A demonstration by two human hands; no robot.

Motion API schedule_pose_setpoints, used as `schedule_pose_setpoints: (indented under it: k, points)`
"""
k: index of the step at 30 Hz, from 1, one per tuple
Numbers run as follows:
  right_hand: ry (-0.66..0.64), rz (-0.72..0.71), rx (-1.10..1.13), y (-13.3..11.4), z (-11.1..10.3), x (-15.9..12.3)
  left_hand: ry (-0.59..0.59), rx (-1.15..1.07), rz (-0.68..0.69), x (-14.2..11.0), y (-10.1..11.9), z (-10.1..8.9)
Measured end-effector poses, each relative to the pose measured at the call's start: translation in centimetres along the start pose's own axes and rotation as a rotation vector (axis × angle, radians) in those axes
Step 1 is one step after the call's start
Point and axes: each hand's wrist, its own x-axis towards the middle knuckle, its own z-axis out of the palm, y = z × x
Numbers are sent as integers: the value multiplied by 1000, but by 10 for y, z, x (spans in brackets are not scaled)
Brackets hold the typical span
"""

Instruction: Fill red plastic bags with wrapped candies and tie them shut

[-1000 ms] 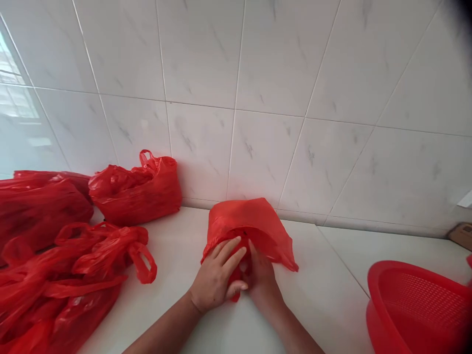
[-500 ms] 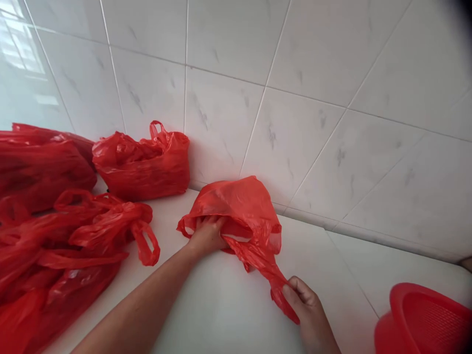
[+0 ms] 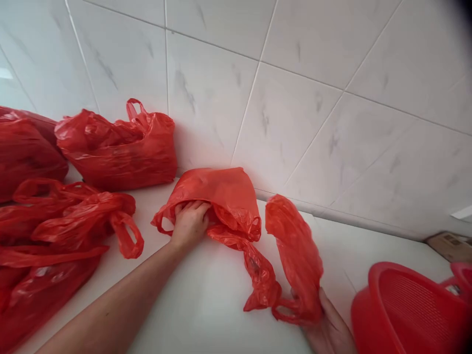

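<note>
A red plastic bag point(image 3: 224, 184) lies on the white surface against the tiled wall, its mouth facing me. My left hand point(image 3: 191, 221) reaches into that mouth with bent fingers closed on the bag; the fingertips are hidden inside. At the lower right, my right hand point(image 3: 328, 324) holds a second, bunched red plastic bag point(image 3: 295, 250), which stands up in a long strip above the thumb. Between the two hands lies a twisted strip of red plastic point(image 3: 260, 275), leading from the first bag's mouth.
On the left lies a heap of red plastic bags point(image 3: 66, 236) with loose handles. Behind it, a stuffed red bag point(image 3: 121, 162) stands by the wall, another bulging one point(image 3: 25, 152) beside it. A red plastic basket point(image 3: 379, 295) is at right, a cardboard box point(image 3: 450, 246) farther back.
My right hand has moved right and down, and the bag it holds is now apart from the bag under my left hand. The view has shifted right.
</note>
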Motion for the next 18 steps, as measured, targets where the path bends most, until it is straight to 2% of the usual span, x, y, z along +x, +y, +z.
schedule_pose_setpoints:
  k: [3,6,8,10,11,12,15,18]
  points:
    - [-68,-57,34,0,13,2,69,-49,74,-9,14,-10]
    - [-80,-72,40,-2,15,3,68,-121,241,-24,42,-19]
    - [-84,-66,27,-2,12,2,-22,-182,423,-36,66,-20]
    - [-88,-42,6,-2,10,3,-209,-236,601,-47,89,-16]
    - [-83,-33,2,-3,9,3,-309,-238,627,-52,97,-14]
    - [-70,-28,6,-4,8,5,-404,-237,616,-56,103,-11]
    - [-2,-40,38,-6,4,8,-620,-275,459,-64,107,-5]
    - [18,-72,26,-7,2,8,-716,-420,213,-72,103,-8]
